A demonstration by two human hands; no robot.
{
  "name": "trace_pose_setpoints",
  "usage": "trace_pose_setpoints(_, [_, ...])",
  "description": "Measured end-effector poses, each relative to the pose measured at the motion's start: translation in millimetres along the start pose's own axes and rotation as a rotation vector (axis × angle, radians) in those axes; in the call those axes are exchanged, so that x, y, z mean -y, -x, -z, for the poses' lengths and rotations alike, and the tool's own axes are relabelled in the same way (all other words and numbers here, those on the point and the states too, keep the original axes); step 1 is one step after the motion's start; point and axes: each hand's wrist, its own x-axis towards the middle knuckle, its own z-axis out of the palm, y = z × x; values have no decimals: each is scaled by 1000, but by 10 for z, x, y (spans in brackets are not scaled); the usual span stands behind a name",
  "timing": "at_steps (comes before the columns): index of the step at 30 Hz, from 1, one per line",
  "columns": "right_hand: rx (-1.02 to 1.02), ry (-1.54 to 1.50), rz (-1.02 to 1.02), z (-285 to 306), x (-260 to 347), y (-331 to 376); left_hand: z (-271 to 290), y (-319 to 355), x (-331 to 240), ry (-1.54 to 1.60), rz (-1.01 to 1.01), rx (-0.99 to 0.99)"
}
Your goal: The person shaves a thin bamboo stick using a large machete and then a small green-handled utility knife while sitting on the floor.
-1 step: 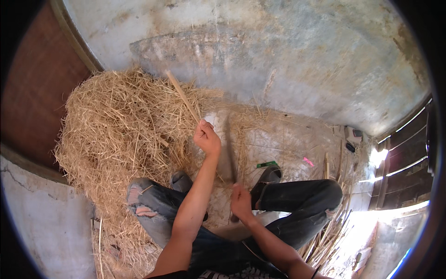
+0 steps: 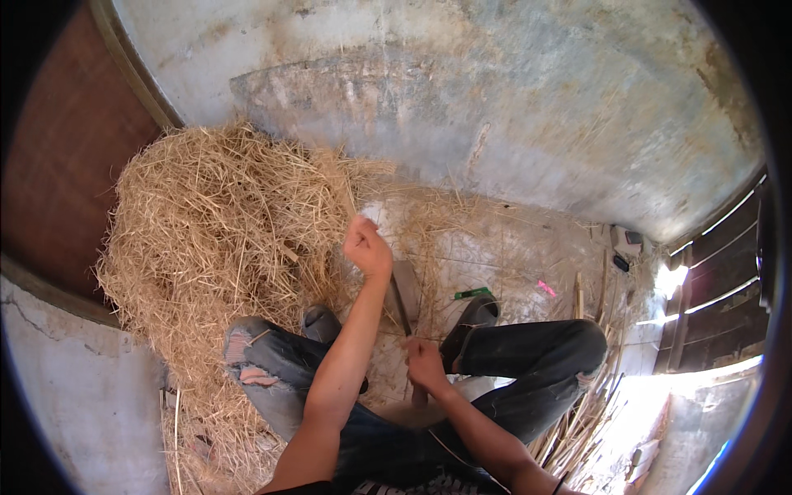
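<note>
Fingers (image 2: 360, 233) of left hand (image 2: 367, 247) curled into a closed fist, raised above the floor at the edge of the straw pile (image 2: 214, 231); looks clamped on a thin straw stalk (image 2: 348, 198) running up and left from the fist, though too fine to confirm. Fingers of right hand (image 2: 425, 363) wrapped tight round the handle of a cleaver-like blade (image 2: 404, 293), low between the knees. Blade flat, pale grey, pointing away from the body toward the left fist, tip just below it, not touching.

Left forearm crossing over left knee, torn jeans (image 2: 247, 355) there. Right leg folded out to the right, dark shoe (image 2: 470, 318) just right of the blade; second shoe (image 2: 318, 318) left of it, part hidden by the forearm.

Straw pile big, loose, heaped on the left against a brown wall (image 2: 58, 165). Loose strands scattered over pale concrete floor (image 2: 495, 247) ahead. Small green object (image 2: 473, 293) on the floor just beyond the right shoe, small pink scrap (image 2: 546, 288) further right. Bundle of thicker split stalks (image 2: 577, 421) lying by the right knee. Slatted dark shutter (image 2: 718, 280) at far right, sun coming through.
</note>
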Motion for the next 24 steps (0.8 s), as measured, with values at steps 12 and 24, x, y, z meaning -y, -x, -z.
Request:
trace_pose_setpoints(12, [-90, -232, 385, 129, 962, -101, 256, -201, 175, 496, 150, 386])
trace_pose_setpoints(24, [165, 150, 101, 117, 504, -127, 219, -280, 108, 573, 233, 632])
